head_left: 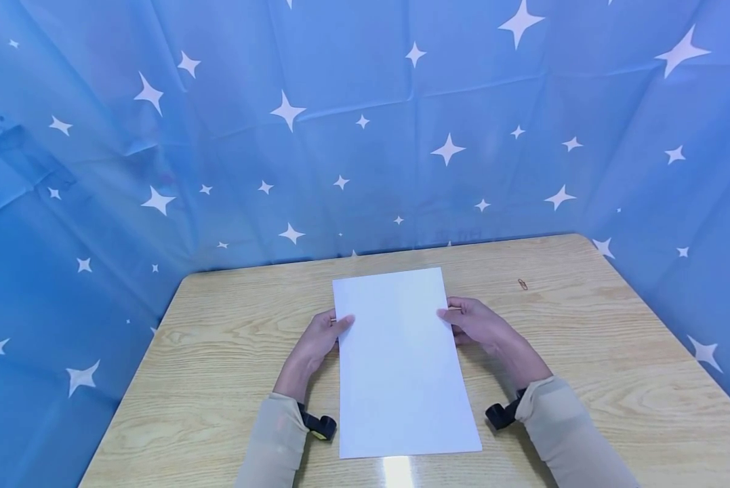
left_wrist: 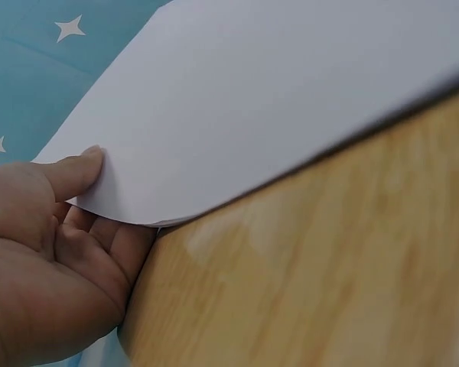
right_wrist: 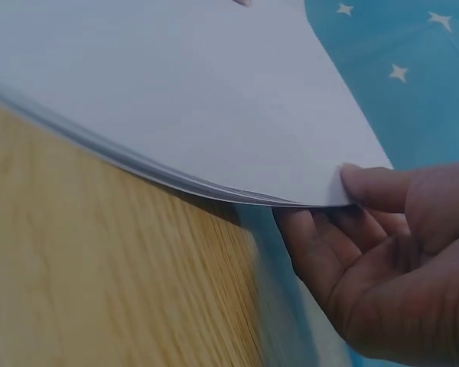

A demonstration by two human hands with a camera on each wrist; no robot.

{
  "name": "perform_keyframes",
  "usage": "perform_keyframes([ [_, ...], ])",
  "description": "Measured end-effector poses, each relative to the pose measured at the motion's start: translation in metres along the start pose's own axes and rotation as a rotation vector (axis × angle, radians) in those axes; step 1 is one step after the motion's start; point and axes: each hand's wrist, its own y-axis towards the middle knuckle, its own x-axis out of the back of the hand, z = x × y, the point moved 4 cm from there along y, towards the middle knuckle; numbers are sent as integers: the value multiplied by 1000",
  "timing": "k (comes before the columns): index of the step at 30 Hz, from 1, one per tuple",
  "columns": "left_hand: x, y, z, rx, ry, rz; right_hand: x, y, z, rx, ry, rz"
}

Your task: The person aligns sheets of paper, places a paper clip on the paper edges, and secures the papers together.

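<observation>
Underneath, fingers hidden: left hand (head_left: 318,339) and right hand (head_left: 477,325) each pinching the paper stack's (head_left: 401,359) long edges.

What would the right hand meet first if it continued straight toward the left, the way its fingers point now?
Most likely only more of the white paper stack the right hand already pinches; beyond it, the left hand on the opposite edge. Depth is hard to judge.
</observation>
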Motion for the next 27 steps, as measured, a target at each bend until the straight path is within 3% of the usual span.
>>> perform_keyframes([
  [17, 1, 0, 1, 13, 15, 11, -1, -3, 1, -10, -57, -49],
  [27, 0, 0, 2, 2, 16, 11, 17, -3, -1, -15, -11, -86],
])
